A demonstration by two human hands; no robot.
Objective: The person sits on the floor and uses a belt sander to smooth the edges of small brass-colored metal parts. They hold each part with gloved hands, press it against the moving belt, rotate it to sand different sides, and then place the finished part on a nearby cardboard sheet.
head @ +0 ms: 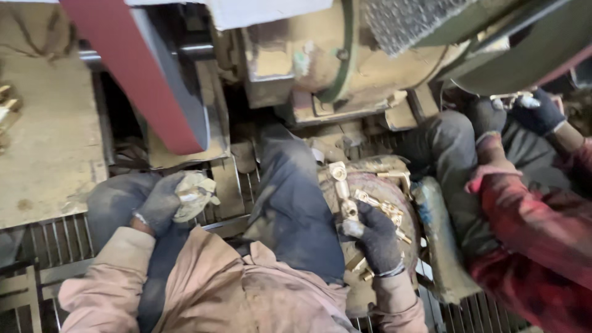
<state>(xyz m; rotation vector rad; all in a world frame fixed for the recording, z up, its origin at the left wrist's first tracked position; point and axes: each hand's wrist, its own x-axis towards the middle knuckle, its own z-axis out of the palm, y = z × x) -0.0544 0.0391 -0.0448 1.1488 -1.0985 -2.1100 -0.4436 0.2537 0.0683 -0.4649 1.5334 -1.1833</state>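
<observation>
My left hand (169,200), in a worn grey glove, rests over my left knee and grips a small brass fitting (196,197) wrapped partly in the glove's pale fingers. My right hand (376,237), in a dark glove, reaches into a round basin (370,185) of brass fittings at my right and closes on one brass fitting (348,209). Several more brass fittings (385,206) lie around its fingers. My dark trousers (296,203) lie between the two hands.
A red sanding belt (132,68) runs diagonally above my left knee, beside a dusty motor housing (327,61). A co-worker in a red plaid shirt (536,234) sits at the right, a gloved hand (536,111) holding a brass part. Metal floor grating (61,240) lies below.
</observation>
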